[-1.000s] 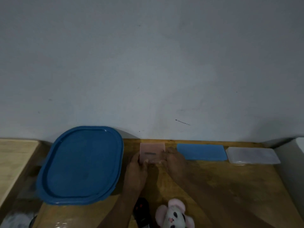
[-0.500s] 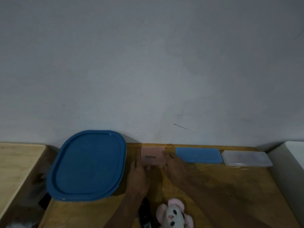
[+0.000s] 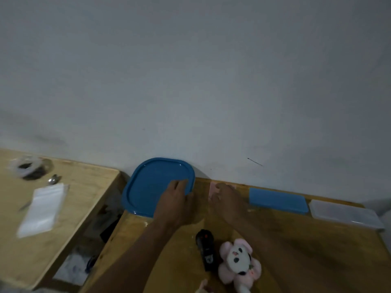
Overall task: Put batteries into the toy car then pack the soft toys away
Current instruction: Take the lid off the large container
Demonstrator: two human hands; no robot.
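The fingers [image 3: 179, 183] of the left hand [image 3: 175, 200] lay nearly straight and close together, flat on the right part of the big blue lid [image 3: 152, 187], with the thumb down beside the lid's right rim. The lid leaned against the wall [image 3: 190, 81] at the back of the wooden table [image 3: 296, 240]. The right hand [image 3: 228, 198] had its fingers [image 3: 220, 187] bent against a small pink box [image 3: 212, 188], mostly hidden behind them; blur made it impossible to tell whether they pinched it or only touched it. The black toy car [image 3: 205, 247] lay on the table nearer the person, between the two forearms, just beside a pink and white soft toy [image 3: 238, 260]. A flat blue box [image 3: 277, 199] and a clear container [image 3: 342, 214] stood to the right along the wall.
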